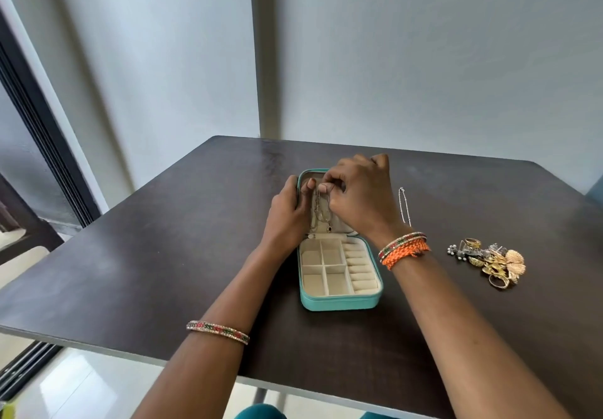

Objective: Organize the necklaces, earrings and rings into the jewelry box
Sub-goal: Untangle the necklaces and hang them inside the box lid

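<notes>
The teal box (pixel 339 298) sits mid-table, open, long axis running near to far, lid at the far end. Left hand (pixel 288 213) grips the lid's left edge. Right hand (pixel 359 196) pinches a necklace (pixel 323 214) dangling down the lid. A heap (pixel 492 260) of earrings and rings and a chain (pixel 404 205) lie toward the right edge.

The jewelry box (pixel 339 301) lies mid-table (pixel 130 255); a chain (pixel 404 206) and jewelry pile (pixel 492 260) lie to its right.

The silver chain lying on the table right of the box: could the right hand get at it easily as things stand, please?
Probably yes, once freed. The silver chain lies uncovered on the table beside the right hand, but that hand is pinching a necklace in the jewelry box lid.
</notes>
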